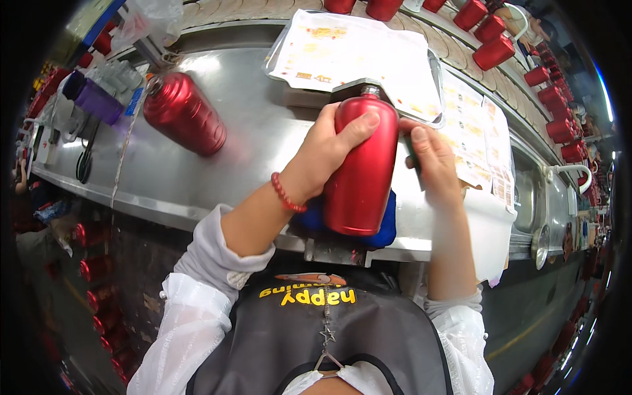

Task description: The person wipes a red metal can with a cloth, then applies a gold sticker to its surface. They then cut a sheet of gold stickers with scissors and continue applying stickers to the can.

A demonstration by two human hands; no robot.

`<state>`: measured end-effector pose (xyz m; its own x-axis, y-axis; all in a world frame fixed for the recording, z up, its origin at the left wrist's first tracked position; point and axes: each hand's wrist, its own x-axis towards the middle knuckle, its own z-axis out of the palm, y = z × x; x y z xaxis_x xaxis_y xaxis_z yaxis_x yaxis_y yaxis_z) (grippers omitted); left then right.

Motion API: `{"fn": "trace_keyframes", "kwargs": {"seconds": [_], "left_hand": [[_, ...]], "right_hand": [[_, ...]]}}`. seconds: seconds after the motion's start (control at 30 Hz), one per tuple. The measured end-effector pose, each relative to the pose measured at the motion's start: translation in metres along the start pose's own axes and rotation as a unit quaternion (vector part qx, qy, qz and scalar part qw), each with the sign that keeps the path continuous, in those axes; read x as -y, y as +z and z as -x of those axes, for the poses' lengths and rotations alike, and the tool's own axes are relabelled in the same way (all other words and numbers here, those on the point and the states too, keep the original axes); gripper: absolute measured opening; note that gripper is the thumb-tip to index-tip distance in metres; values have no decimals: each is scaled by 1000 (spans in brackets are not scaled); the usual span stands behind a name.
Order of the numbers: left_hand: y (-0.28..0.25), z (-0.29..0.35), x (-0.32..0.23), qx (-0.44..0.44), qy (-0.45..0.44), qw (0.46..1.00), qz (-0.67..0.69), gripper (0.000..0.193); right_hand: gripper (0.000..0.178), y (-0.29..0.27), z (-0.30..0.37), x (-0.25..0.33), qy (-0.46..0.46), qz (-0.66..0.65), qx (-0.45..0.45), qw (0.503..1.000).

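Red and opaque, a bottle (362, 174) is clasped around its upper body by the left hand (322, 150), the thumb laid across its face. A slim dark-green object (414, 166) is pinched in the fingers (421, 139) of the right hand (437, 164), just right of the bottle; whether the two are touching cannot be told. The bottle's neck (370, 91) is uncapped; its contents are hidden. The left forearm (253, 224) is angled in from the bottle's lower left, the right forearm (449, 250) held steeply on its other side. Beneath the bottle, blue cloth (388, 224) is seen at the edge of the metal desk (253, 108). Beyond it, printed sheets (368, 52) are spread over a tray (440, 85). Left of it, another red bottle (184, 113) is set on the desk, with a purple bottle (97, 100) farther left.
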<state>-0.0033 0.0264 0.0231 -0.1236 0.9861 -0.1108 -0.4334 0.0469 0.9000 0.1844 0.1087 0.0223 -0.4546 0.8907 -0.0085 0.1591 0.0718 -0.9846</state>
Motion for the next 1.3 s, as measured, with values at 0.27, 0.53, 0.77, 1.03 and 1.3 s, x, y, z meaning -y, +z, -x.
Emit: {"fn": "trace_keyframes", "kwargs": {"seconds": [0.27, 0.53, 0.77, 1.03, 1.3], "left_hand": [[-22, -2, 20, 49, 96, 994, -2, 67], [-26, 0, 22, 33, 59, 996, 54, 64], [-32, -2, 26, 45, 42, 998, 27, 67], [-35, -2, 27, 45, 20, 997, 59, 63], [-39, -4, 29, 46, 28, 998, 45, 59]], "right_hand": [[44, -59, -134, -5, -245, 498, 52, 830], [27, -4, -220, 3, -181, 663, 145, 712], [20, -40, -283, -26, -211, 587, 157, 766], [27, -34, -336, -25, -158, 623, 55, 764], [13, -48, -333, -35, -401, 568, 0, 719]]}}
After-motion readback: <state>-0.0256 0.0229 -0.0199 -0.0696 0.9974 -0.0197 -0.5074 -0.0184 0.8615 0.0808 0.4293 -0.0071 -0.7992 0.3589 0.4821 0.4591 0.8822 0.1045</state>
